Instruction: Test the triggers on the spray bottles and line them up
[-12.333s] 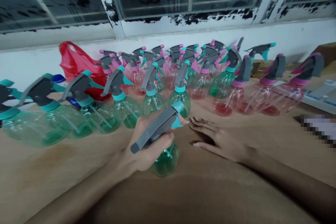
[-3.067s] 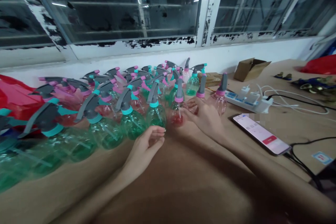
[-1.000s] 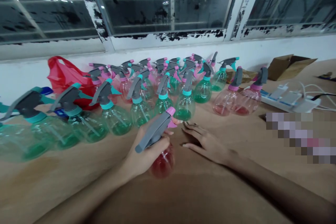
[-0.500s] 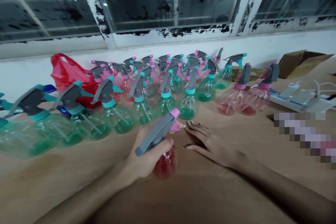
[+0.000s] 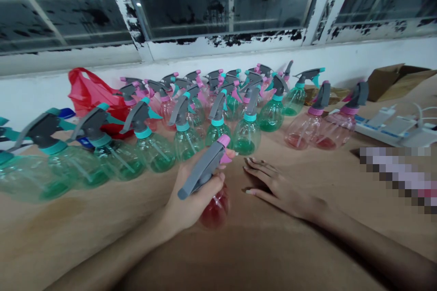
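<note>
My left hand point(image 5: 191, 198) is wrapped round a pink spray bottle point(image 5: 215, 209) with a grey trigger head and pink nozzle, held upright on the brown table point(image 5: 85, 218). My right hand point(image 5: 276, 184) lies flat on the table just right of it, fingers stretched out towards the bottle and holding nothing. Behind them stand several green spray bottles point(image 5: 153, 150) in a row and several pink spray bottles point(image 5: 303, 132) farther right.
A red plastic bag point(image 5: 90, 93) lies at the back left by the white wall. A white power strip point(image 5: 385, 129) with cables and a cardboard box point(image 5: 392, 79) sit at the right. A blurred flat object point(image 5: 399, 175) lies near the right edge.
My left hand took a pink bottle from the rows and holds it in front of me. Over the last second both hands barely moved; the view shifted slightly.
</note>
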The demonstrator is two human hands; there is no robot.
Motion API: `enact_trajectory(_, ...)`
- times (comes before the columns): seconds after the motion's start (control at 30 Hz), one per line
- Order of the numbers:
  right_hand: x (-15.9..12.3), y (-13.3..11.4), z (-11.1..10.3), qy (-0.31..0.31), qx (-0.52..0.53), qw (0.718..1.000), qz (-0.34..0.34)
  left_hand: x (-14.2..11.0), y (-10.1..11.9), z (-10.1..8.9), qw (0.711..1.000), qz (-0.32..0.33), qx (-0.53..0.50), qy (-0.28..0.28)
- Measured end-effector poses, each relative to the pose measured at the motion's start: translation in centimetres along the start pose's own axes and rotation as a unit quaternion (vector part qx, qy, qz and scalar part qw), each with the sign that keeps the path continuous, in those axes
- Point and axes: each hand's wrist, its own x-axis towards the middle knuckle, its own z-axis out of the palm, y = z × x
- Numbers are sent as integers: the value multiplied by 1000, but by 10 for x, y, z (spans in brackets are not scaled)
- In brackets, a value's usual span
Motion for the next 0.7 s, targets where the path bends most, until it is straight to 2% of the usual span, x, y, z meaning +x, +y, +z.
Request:
enact_trajectory(0.1, 0, -1, -1, -8, -4, 1000, 6, -1, -3, 1, 999, 34, 15, -19)
enact_trajectory(0.37, -1, 1, 0, 3, 17, 1000, -4, -2, -9, 0, 998, 30, 57, -8)
enact_trajectory(0.7, -1, 3, 2, 17, 30, 999, -9, -2, -7, 2, 999, 22, 49, 3)
